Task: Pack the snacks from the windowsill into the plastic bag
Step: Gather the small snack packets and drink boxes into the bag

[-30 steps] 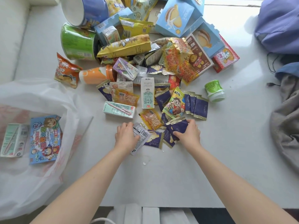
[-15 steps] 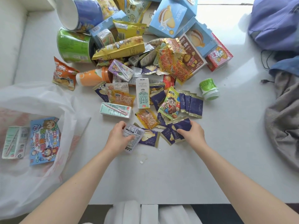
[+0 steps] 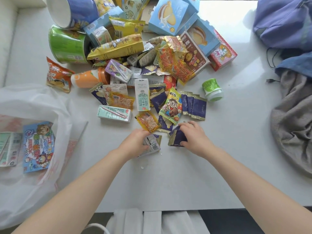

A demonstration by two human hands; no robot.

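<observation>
A heap of snacks (image 3: 138, 53) covers the back of the white windowsill (image 3: 185, 174): boxes, tubs, milk cartons and small packets. At the heap's near edge my left hand (image 3: 135, 143) grips small packets with barcodes (image 3: 152, 146). Beside it my right hand (image 3: 194, 137) grips dark purple packets (image 3: 177, 138), lifted a little off the sill. The translucent plastic bag (image 3: 33, 102) lies open at the left. Inside it are a blue cartoon packet (image 3: 38, 146) and a pale green carton (image 3: 8, 147).
More purple packets (image 3: 194, 105) and a green-lidded cup (image 3: 212, 89) lie just beyond my right hand. A mint carton (image 3: 114, 113) sits beyond my left. Purple, blue and grey clothes (image 3: 293, 105) pile up along the right edge. A white radiator top (image 3: 148, 222) shows below the sill.
Both hands have drawn back toward me with their packets. The right hand has gathered and lifted the purple packets off the sill.
</observation>
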